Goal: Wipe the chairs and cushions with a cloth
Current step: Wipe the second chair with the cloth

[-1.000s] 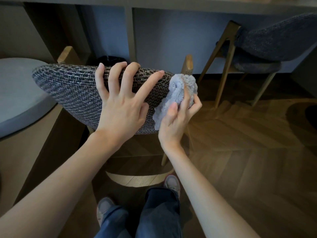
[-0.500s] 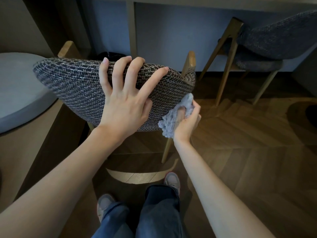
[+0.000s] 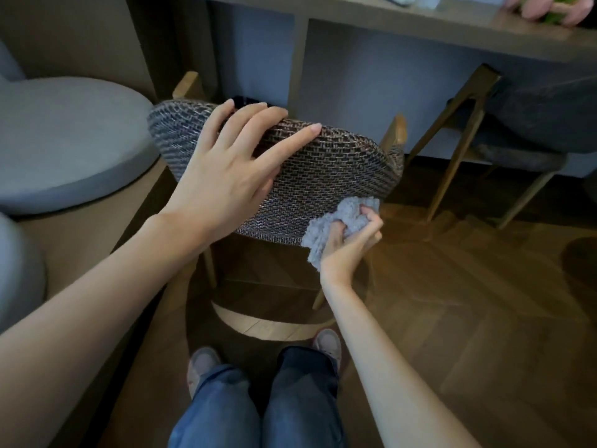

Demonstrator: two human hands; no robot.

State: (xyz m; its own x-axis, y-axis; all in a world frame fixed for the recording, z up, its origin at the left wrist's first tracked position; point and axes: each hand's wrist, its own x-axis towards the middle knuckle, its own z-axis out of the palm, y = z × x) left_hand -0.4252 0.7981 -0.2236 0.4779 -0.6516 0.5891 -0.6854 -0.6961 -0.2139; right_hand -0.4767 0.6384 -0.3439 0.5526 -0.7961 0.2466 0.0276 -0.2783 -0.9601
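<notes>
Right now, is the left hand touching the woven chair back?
Touching. The head view shows the left hand spread flat on the woven chair back, its fingers draped over the top edge, no gap visible.

Bare forearms (image 3: 97, 305), blue jeans (image 3: 226, 409), pale grey sneakers (image 3: 202, 363)

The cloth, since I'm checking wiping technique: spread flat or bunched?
Bunched: the right hand grips the cloth as a crumpled wad against the chair back.
</notes>
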